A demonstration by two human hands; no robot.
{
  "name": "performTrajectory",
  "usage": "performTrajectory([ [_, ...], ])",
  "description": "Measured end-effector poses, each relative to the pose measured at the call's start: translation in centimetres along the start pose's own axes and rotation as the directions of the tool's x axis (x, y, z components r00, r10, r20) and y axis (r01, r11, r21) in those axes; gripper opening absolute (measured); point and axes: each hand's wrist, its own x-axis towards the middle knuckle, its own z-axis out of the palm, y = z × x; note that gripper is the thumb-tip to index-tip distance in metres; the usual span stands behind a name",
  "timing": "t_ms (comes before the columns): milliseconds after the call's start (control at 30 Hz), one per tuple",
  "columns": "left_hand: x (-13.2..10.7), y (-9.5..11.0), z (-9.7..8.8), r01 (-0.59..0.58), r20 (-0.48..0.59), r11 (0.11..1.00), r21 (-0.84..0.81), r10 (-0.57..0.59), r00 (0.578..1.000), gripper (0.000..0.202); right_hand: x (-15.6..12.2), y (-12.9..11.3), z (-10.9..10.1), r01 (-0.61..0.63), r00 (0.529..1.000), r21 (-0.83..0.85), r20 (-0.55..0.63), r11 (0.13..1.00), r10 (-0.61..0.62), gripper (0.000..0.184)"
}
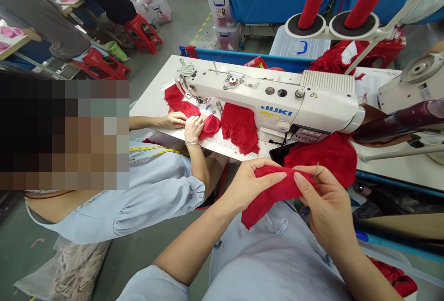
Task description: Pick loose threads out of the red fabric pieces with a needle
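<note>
A piece of red fabric is stretched between my two hands in front of my lap, one corner hanging down. My left hand pinches it with the thumb on top. My right hand grips the other end between thumb and fingers. A thin pointed metal tool sticks up from between my right fingers; its kind is hidden. Beyond my hands stands a white JUKI sewing machine, with a folded red cloth on its bed. More red cloth is heaped at the table's near right edge.
At left, a co-worker in a light blue top has both hands on red fabric by the needle. Two red thread cones stand on a rack above. A second machine is at right, a bag on the floor.
</note>
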Motion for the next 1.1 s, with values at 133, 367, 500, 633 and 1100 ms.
performTrajectory([
  [133,0.2,0.0,0.1,0.077,-0.051,0.990,-0.117,-0.083,0.995,0.026,-0.2,-0.9,-1.1,0.228,0.953,-0.316,-0.124,0.921,-0.278,0.017],
  [367,0.3,-0.1,0.3,0.088,-0.067,0.986,-0.143,-0.098,0.993,0.026,-0.8,-1.1,-1.9,0.660,0.733,-0.614,0.399,0.434,-0.551,0.046],
  [500,0.3,-0.1,0.5,0.067,-0.069,0.988,-0.140,-0.078,0.995,0.025,-0.6,-0.2,-1.6,0.661,0.710,-0.681,0.433,0.315,-0.555,0.057],
  [633,0.2,-0.1,0.5,0.042,-0.079,0.992,-0.120,-0.052,0.996,0.023,-0.5,-0.3,-1.5,0.674,0.682,-0.689,0.443,0.265,-0.582,0.056],
  [1100,-0.5,-0.2,0.4,-0.069,-0.090,0.994,0.090,0.077,0.993,0.016,-0.8,-0.5,-1.6,0.689,0.665,-0.682,0.459,0.247,-0.589,0.044],
])
